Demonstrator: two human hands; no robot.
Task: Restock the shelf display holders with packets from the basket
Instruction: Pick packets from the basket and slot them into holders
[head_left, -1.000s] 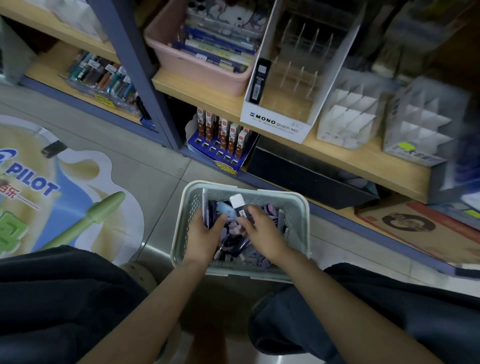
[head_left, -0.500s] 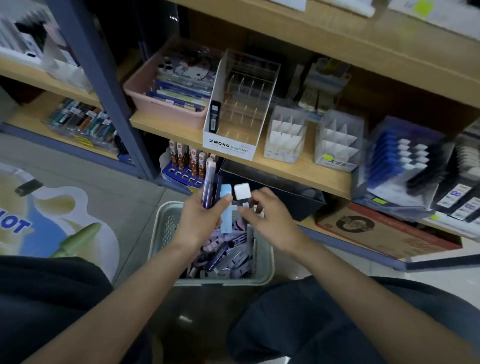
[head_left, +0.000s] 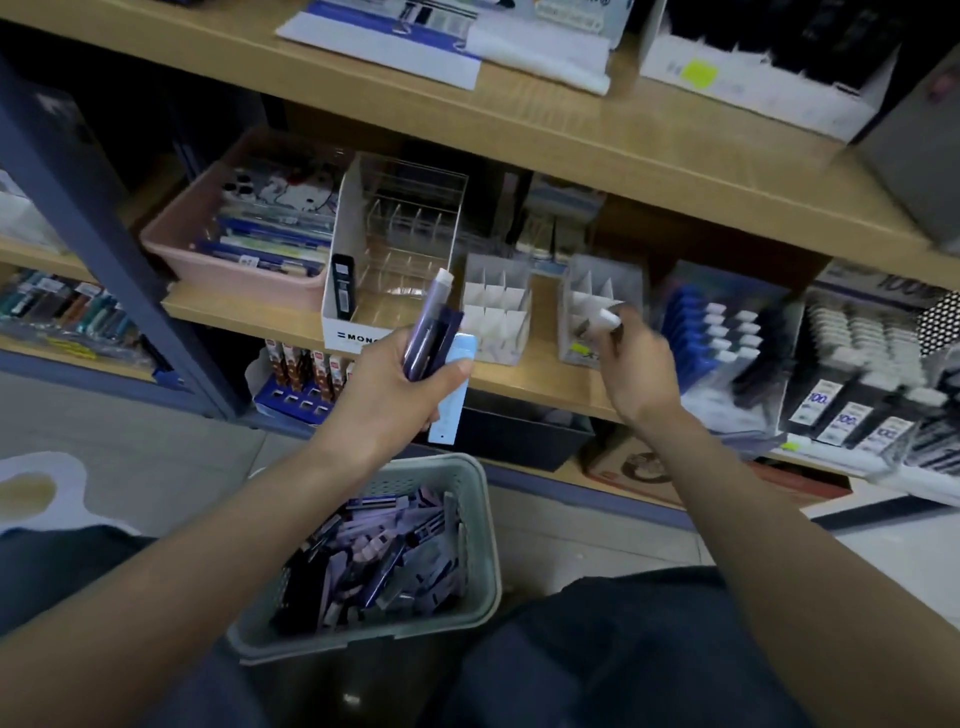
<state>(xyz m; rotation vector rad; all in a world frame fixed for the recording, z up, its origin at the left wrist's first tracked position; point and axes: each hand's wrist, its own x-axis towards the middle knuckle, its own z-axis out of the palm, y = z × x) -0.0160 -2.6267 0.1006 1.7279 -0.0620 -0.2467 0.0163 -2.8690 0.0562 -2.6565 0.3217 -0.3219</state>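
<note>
Left hand (head_left: 392, 400) is gripping slim purple and pale-blue packets (head_left: 434, 338); right hand (head_left: 636, 364), at its three o'clock, is pinching a white-capped packet (head_left: 607, 318) before the grey divided holder (head_left: 582, 293).

Left holder (head_left: 496, 319), right holder (head_left: 584, 283): tops open, shelf strip between; upper shelf board (head_left: 571, 140) overhead; display case (head_left: 405, 234) flanking left.

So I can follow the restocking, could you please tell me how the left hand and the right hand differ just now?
The left hand grips a bundle of purple and blue packets; the right hand pinches one white-tipped packet. The left hand is in front of the MONO holder; the right hand is at the right white holder. Both hold packets.
</note>
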